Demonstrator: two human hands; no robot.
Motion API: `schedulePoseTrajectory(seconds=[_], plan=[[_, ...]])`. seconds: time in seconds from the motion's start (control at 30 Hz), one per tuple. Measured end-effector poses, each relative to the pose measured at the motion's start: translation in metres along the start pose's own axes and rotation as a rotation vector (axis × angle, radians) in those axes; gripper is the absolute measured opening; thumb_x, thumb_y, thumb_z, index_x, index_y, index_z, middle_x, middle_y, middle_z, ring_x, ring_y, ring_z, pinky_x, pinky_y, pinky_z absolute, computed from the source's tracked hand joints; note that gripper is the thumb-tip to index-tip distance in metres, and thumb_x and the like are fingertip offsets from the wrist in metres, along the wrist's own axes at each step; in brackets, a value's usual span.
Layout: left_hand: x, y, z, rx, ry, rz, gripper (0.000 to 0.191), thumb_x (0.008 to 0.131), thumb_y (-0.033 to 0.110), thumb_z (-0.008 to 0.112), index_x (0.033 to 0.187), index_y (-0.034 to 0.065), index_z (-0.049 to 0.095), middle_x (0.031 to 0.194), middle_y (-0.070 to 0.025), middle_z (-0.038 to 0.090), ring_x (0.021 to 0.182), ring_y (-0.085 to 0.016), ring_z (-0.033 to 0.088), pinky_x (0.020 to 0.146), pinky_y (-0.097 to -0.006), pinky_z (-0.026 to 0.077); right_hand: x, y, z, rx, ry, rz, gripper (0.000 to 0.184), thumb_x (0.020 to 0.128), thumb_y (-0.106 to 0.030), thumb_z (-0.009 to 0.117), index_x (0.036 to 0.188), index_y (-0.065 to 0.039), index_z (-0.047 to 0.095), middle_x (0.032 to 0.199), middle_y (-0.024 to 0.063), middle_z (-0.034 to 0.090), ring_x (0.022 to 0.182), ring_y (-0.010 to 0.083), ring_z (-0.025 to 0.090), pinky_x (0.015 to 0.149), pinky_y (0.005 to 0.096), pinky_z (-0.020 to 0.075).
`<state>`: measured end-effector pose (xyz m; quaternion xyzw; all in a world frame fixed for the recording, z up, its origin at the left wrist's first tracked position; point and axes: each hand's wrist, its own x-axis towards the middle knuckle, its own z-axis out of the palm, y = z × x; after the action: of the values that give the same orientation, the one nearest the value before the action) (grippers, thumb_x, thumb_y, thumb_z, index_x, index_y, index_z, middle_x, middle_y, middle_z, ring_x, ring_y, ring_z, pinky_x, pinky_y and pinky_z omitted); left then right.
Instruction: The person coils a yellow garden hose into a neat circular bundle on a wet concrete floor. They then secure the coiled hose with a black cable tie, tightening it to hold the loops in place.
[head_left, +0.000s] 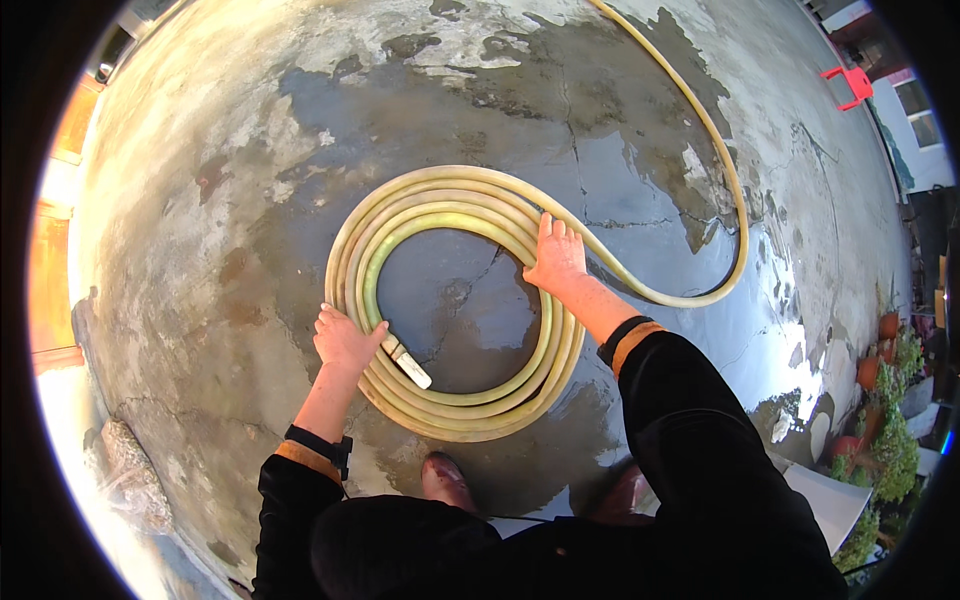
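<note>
A yellowish garden hose is coiled in several rings on wet concrete in front of my boots. My left hand grips the coil's left side, its thumb beside the white fitting at the hose's inner end. Across the upper right of the rings lies my right hand, its fingers over the hose and its thumb at the inner edge. From the outer ring, beyond my right hand, a loose length of hose loops right and runs up out of view.
Cracked concrete floor with wet patches surrounds the coil. Potted plants line the lower right, and a red plastic chair stands at the upper right. A filled clear bag lies lower left. Orange doors are at the left.
</note>
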<state>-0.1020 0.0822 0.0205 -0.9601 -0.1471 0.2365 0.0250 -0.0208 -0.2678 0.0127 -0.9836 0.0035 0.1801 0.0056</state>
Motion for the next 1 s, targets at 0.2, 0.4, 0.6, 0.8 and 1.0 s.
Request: schedulePoseTrajectory(seconds=[0.2,0.4,0.6,0.8,1.0], plan=[[0.025,-0.009,-0.030,0.058,0.000,0.007,0.104,0.080,0.068,0.066,0.143,-0.0092,0.038,0.141,-0.0227,0.047,0.133,-0.031,0.047,0.105,-0.0504,0.040,0.029,-0.017,0.005,0.122,-0.016,-0.021,0.110,0.072,-0.034,0.085,0.153,0.000,0.018,0.141,0.0211,0.042,0.134,0.0372,0.043,0.111,0.0480,0.0365],[0.075,0.021,-0.038,-0.060,0.206,0.352,0.095,0.082,0.048,0.073,0.155,0.0093,0.025,0.162,-0.0176,0.018,0.149,-0.032,0.020,0.115,-0.0501,0.029,-0.026,-0.001,0.034,0.252,0.193,0.013,0.111,0.075,-0.034,0.084,0.153,0.004,0.014,0.153,0.0250,0.029,0.143,0.0380,0.031,0.114,0.0486,0.0330],[0.091,0.010,-0.024,-0.064,0.174,0.318,0.098,0.078,0.034,0.078,0.155,0.0064,0.023,0.158,-0.0218,0.022,0.145,-0.037,0.025,0.114,-0.0500,0.031,-0.076,0.005,0.066,0.401,0.215,0.183,0.110,0.069,-0.028,0.085,0.150,0.007,0.020,0.140,0.0268,0.038,0.126,0.0414,0.042,0.109,0.0471,0.0367],[0.039,-0.030,-0.003,-0.131,0.128,0.059,0.099,0.078,0.037,0.078,0.153,0.0017,0.024,0.156,-0.0284,0.023,0.143,-0.039,0.028,0.113,-0.0499,0.032,-0.016,-0.005,0.030,0.177,0.328,-0.204,0.101,0.069,-0.023,0.083,0.148,0.006,0.027,0.130,0.0217,0.047,0.117,0.0375,0.048,0.102,0.0431,0.0420],[-0.015,-0.036,0.014,-0.090,0.093,-0.114,0.105,0.080,0.045,0.076,0.154,-0.0024,0.019,0.156,-0.0304,0.022,0.146,-0.040,0.023,0.115,-0.0525,0.028,0.046,-0.045,0.013,0.143,0.060,-0.242,0.095,0.081,-0.023,0.077,0.153,0.002,0.021,0.140,0.0218,0.046,0.131,0.0350,0.045,0.107,0.0439,0.0403]])
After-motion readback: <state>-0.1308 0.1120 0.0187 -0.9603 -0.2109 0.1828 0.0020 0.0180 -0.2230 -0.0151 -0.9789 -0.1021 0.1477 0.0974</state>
